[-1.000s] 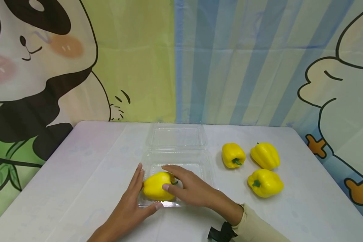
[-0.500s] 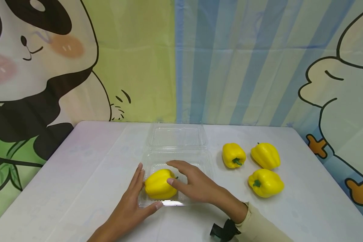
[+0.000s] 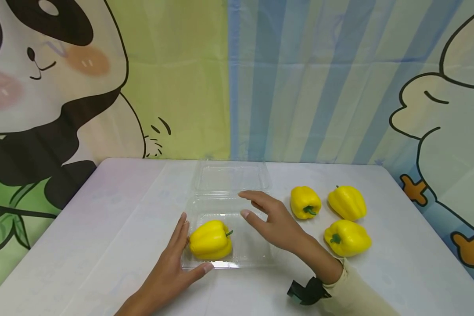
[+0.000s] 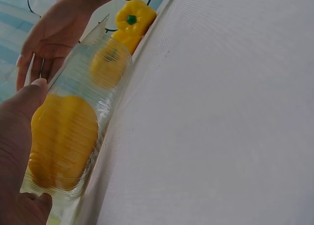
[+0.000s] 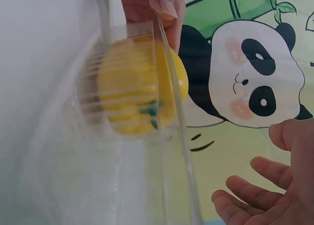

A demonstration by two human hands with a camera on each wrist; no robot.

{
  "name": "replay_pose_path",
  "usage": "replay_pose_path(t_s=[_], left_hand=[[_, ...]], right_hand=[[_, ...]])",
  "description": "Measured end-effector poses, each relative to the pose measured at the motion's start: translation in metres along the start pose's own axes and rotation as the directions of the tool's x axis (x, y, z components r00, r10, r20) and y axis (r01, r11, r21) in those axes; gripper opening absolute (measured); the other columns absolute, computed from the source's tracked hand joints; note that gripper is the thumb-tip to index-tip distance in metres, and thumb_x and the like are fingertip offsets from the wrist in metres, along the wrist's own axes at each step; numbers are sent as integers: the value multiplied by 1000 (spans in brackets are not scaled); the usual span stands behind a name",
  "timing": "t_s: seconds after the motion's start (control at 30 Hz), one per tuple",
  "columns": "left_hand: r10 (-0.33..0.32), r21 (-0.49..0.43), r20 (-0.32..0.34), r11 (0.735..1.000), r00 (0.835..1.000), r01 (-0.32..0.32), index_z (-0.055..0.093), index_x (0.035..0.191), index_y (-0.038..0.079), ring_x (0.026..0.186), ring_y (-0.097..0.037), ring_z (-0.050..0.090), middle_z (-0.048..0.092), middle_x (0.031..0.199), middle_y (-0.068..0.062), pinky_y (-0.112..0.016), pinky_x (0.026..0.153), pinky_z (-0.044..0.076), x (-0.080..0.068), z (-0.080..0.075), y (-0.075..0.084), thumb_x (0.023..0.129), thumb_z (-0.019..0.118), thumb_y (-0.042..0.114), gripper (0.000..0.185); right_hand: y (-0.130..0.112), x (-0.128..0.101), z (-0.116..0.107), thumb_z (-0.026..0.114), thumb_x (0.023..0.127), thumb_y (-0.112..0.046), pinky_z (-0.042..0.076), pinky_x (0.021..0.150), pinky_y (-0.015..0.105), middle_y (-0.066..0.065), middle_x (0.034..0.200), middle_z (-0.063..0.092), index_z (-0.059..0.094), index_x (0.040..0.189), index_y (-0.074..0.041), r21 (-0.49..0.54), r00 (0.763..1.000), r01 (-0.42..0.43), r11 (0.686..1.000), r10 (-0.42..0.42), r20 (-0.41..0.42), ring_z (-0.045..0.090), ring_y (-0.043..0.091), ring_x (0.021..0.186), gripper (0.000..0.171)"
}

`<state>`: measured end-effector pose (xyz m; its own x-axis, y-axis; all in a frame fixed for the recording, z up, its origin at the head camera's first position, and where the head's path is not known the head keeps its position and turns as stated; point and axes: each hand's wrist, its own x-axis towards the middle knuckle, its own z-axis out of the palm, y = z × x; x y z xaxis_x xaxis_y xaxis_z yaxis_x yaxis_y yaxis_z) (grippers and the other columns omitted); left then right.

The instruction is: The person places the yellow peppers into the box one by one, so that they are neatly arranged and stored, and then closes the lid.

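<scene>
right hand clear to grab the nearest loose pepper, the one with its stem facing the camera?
Probably yes. The right hand hovers open over the clear container, and that pepper lies just to its right on the table with nothing between.

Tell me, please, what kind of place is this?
Probably a staged indoor setup, not a kitchen: a white table stands before a cartoon panda backdrop, and identical yellow peppers lie beside a clear plastic box that holds another pepper.

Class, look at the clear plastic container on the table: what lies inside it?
Inside the clear container lies one yellow pepper, at its left end, beside the left hand. The rest of the tray shows nothing else. The pepper's underside is hidden.
</scene>
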<state>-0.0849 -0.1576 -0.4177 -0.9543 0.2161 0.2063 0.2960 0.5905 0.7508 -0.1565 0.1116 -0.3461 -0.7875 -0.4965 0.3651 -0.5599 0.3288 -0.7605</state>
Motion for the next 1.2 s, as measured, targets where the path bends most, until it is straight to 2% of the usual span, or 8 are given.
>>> replay_pose_path(t_s=[0.13, 0.47, 0.73, 0.87, 1.07, 1.2], left_hand=[[-4, -2, -2, 1000, 1000, 4, 12, 156, 3, 139, -35, 32, -3, 163, 4, -45, 102, 36, 0, -1, 0, 79, 73, 58, 112], [-21, -16, 4, 1000, 1000, 21, 11, 155, 2, 137, -35, 36, -5, 162, 8, -47, 103, 34, 0, -1, 1, 78, 73, 59, 113], [-27, -23, 7, 999, 1000, 27, 12, 155, 3, 136, -35, 36, -5, 162, 7, -46, 103, 34, 0, -1, 2, 78, 75, 54, 113], [-40, -29, 11, 999, 999, 40, 12, 155, 3, 137, -36, 35, -4, 163, 6, -46, 103, 34, 0, 0, 2, 78, 77, 53, 113], [-61, -28, 26, 998, 998, 61, 11, 156, 4, 136, -36, 36, -6, 162, 10, -47, 104, 33, -1, 0, 1, 77, 74, 59, 115], [-54, -20, 19, 998, 998, 55, 11, 156, 4, 136, -36, 38, -6, 162, 10, -47, 104, 33, -1, 0, 1, 77, 74, 59, 115]], right_hand=[[4, -1, -8, 61, 98, -17, 42, 102, 38, 4, 137, 54, 55, 135, -6, -34, 998, 5, 999, -7, -54, 47, 20, 129, 40], [17, -6, -30, 64, 96, -17, 45, 100, 39, 6, 136, 55, 56, 134, -6, -187, 991, 23, 982, -46, -123, 50, 22, 126, 41], [26, -15, -39, 67, 94, -24, 35, 105, 55, 8, 143, 49, 57, 136, -12, -258, 974, -92, 962, 33, -225, 38, 26, 136, 44], [31, -17, -41, 68, 93, -23, 35, 106, 56, 9, 143, 49, 58, 134, -11, -291, 964, -111, 950, 32, -265, 39, 28, 135, 45], [40, -20, -50, 70, 91, -22, 33, 104, 60, 12, 146, 44, 56, 135, -8, -327, 948, -147, 934, 39, -316, 37, 33, 136, 48], [47, -22, -55, 70, 91, -26, 27, 107, 63, 13, 149, 40, 53, 138, -11, -313, 931, -221, 923, 105, -349, 27, 35, 140, 52]])
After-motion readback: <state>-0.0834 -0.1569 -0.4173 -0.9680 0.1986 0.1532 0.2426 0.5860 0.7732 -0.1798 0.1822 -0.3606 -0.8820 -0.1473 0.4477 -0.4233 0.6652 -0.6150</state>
